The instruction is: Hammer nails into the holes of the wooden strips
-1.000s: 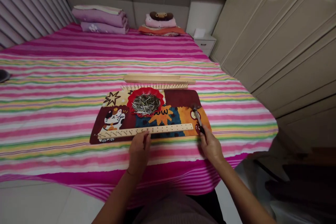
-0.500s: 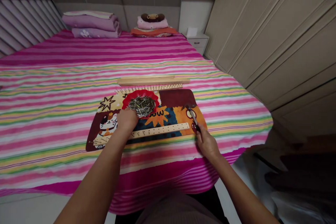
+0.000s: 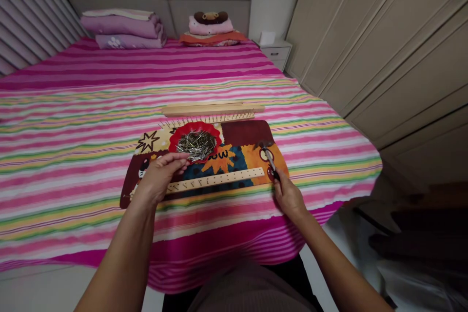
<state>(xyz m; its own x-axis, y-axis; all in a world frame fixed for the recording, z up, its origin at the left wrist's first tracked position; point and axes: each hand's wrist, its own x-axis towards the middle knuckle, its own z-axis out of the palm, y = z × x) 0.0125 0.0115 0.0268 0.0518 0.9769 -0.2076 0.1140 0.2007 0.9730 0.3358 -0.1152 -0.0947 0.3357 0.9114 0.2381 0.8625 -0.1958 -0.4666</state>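
Observation:
My left hand is beside the near left rim of a red scalloped bowl. Its thumb and fingers are pinched together; whatever is between the tips is too small to make out. Loose metal nails fill the bowl. A hammer is in my right hand, closed round its dark handle, with the head over the right part of the mat. Between my hands lies a pale wooden strip. Nails stand in its left part, small holes dot its right part, and my left hand and wrist hide some of it.
Under the bowl and strip lies a patterned mat on a striped bedspread. Behind it is another strip bristling with nails, and beyond that, bare wooden strips. A wardrobe stands along the right side.
My left hand went from the wooden strip to the nail bowl, then drew back a little to its near left rim. My right hand keeps the hammer in nearly the same place.

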